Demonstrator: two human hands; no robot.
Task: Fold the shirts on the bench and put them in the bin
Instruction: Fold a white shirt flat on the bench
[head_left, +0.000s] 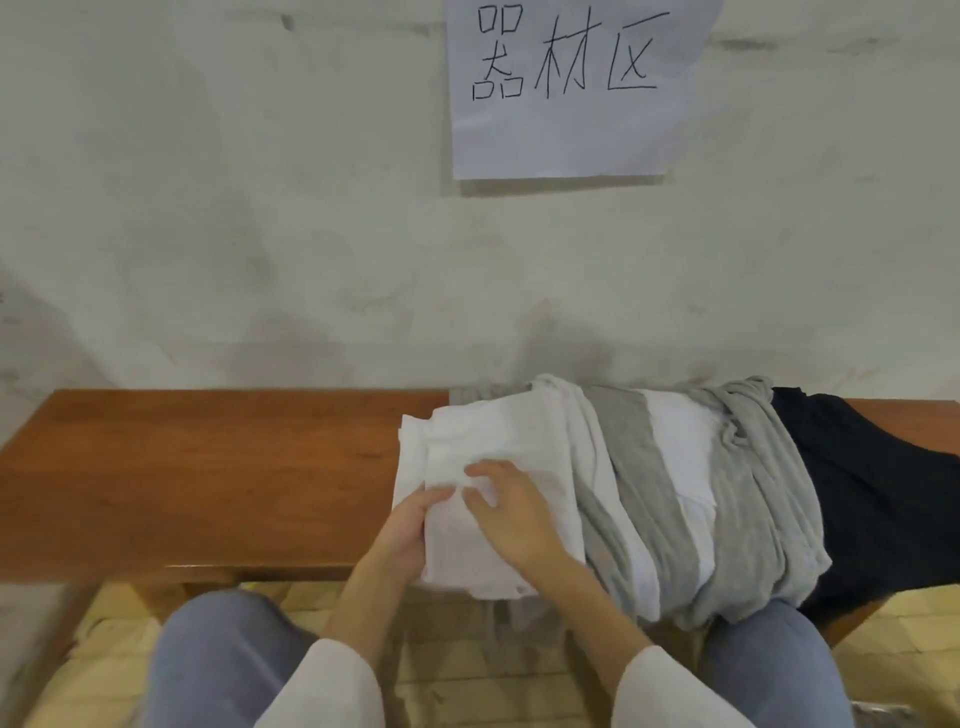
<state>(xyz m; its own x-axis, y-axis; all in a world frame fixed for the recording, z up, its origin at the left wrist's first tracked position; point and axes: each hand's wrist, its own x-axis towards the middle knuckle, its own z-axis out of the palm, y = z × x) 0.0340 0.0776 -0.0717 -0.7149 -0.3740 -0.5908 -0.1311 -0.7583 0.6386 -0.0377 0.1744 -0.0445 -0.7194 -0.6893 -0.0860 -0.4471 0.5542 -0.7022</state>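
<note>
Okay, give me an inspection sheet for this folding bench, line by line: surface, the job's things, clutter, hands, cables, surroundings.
Surface: reddish-brown wooden bench, set against the wall.
Job's things: white shirt, partly folded, at the bench's front edge; heap of unfolded shirts, grey, white and dark, to its right; bin not in view.
Clutter: nothing seen.
Hands: left hand grips the white shirt's left edge; right hand rests on top of it.
Cables: nothing seen.
Surroundings: pale wall with a handwritten paper sign; yellowish brick floor below.
</note>
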